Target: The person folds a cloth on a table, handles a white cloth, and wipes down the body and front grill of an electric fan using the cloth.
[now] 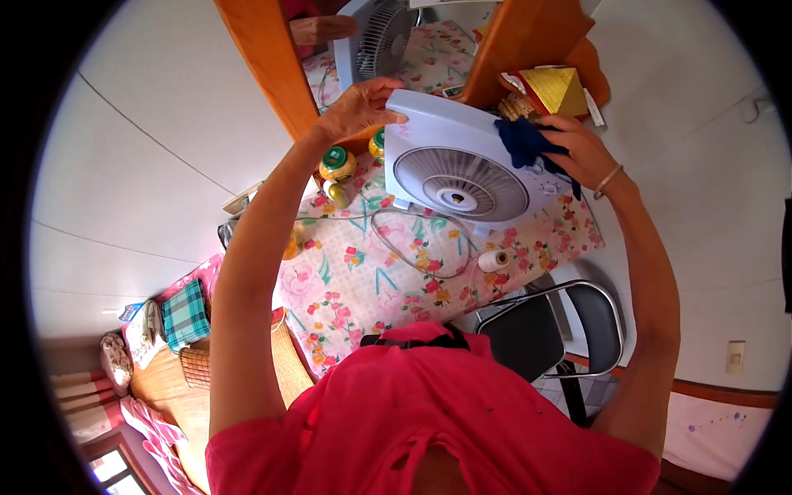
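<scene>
A pale blue-white box fan (408, 136) with a round grille stands tilted on a floral tablecloth (346, 285). At its upper left corner, my left hand (361, 109) grips the frame between thumb and fingers. My right hand (582, 153) presses a dark blue cloth (524, 142) against the fan's upper right corner, by the control knobs. The fan's grey cord (384, 239) loops over the tablecloth below it. Behind the fan, a mirror (441, 49) shows its reflection.
Jars with green lids (337, 165) stand left of the fan. A white spool (493, 261) lies near the table's front edge. A yellow and red box (557, 91) sits behind my right hand. A black chair (524, 338) stands at the front right.
</scene>
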`<state>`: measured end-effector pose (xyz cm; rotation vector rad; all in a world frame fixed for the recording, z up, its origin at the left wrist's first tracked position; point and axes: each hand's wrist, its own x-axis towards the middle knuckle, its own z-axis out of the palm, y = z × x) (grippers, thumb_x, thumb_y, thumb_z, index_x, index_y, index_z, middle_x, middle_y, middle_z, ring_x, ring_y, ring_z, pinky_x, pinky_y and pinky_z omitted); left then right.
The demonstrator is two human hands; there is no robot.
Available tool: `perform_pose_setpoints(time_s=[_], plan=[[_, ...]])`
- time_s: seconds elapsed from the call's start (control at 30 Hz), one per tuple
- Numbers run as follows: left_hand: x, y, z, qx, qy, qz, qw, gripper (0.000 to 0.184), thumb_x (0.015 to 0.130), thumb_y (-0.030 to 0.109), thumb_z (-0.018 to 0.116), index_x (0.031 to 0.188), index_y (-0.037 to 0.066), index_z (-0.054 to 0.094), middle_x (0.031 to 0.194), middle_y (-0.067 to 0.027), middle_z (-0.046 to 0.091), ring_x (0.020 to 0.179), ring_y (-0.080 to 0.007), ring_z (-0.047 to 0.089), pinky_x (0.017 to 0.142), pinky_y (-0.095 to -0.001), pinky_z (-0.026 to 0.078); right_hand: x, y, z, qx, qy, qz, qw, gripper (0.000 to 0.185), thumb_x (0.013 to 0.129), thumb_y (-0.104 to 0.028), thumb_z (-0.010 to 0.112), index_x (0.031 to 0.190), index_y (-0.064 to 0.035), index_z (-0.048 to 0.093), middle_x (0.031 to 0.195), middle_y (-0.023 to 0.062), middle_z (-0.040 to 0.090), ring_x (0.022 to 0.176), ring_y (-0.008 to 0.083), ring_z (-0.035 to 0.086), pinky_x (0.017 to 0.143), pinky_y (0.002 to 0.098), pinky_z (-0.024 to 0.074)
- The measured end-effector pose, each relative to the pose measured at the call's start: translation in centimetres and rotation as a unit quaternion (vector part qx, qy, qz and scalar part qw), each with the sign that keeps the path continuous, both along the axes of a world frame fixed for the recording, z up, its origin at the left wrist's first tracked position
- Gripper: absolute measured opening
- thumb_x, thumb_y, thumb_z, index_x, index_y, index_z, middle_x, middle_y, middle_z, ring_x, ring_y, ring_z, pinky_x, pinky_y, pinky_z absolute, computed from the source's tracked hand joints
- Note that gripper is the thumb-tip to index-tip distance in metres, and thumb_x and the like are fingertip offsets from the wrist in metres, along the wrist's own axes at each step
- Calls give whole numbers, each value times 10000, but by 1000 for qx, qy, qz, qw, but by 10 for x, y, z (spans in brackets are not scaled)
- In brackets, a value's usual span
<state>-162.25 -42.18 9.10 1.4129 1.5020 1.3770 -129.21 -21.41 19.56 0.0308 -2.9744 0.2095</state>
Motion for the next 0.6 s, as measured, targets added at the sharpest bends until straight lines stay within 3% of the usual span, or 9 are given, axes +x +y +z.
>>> perform_pose_setpoints(time_s=[0.2, 0.3, 0.4, 0.47, 0.6], plan=[[1, -1, 12, -35, 84, -5, 996, 585, 782, 61, 754, 1297, 7, 484, 1225, -93, 589, 1133, -185, 558, 1016, -306, 446, -76, -11, -13, 27, 20, 72, 997, 255, 845, -117, 609, 1095, -98, 655, 1158, 67, 568, 1078, 276, 538, 928, 362, 432], [8, -4, 24, -69, 112, 11, 991, 613, 786, 42, 742, 1325, -12, 455, 1237, -106, 576, 1139, -196, 551, 1021, -308, 439, -113, -25, -15, 37, 30, 100, 994, 219, 851, -187, 589, 1051, -132, 658, 999, 80, 554, 1022, 276, 570, 859, 398, 448], [7, -2, 32, -92, 219, 27, 971, 606, 809, 65, 717, 1336, -38, 436, 1235, -129, 571, 1122, -206, 561, 1014, -319, 437, -129, -45, -6, 14, -17, 63, 998, 244, 853, -148, 607, 1087, -99, 657, 1183, 44, 563, 1061, 275, 555, 914, 385, 430], [18, -2, 51, -124, 312, 23, 942, 595, 819, 101, 715, 1329, -43, 444, 1230, -142, 569, 1111, -209, 568, 1013, -328, 436, -114, -42, 1, 20, -31, 56, 998, 248, 851, -139, 615, 1092, -101, 660, 1187, 41, 564, 1067, 270, 551, 908, 383, 432], [18, -3, 51, -130, 298, 17, 945, 589, 819, 148, 725, 1315, -36, 465, 1197, -158, 585, 1098, -218, 574, 1025, -341, 425, -75, -18, 2, 23, -67, 47, 996, 262, 840, -118, 636, 1100, -90, 660, 1200, 41, 561, 1108, 264, 528, 920, 371, 434]])
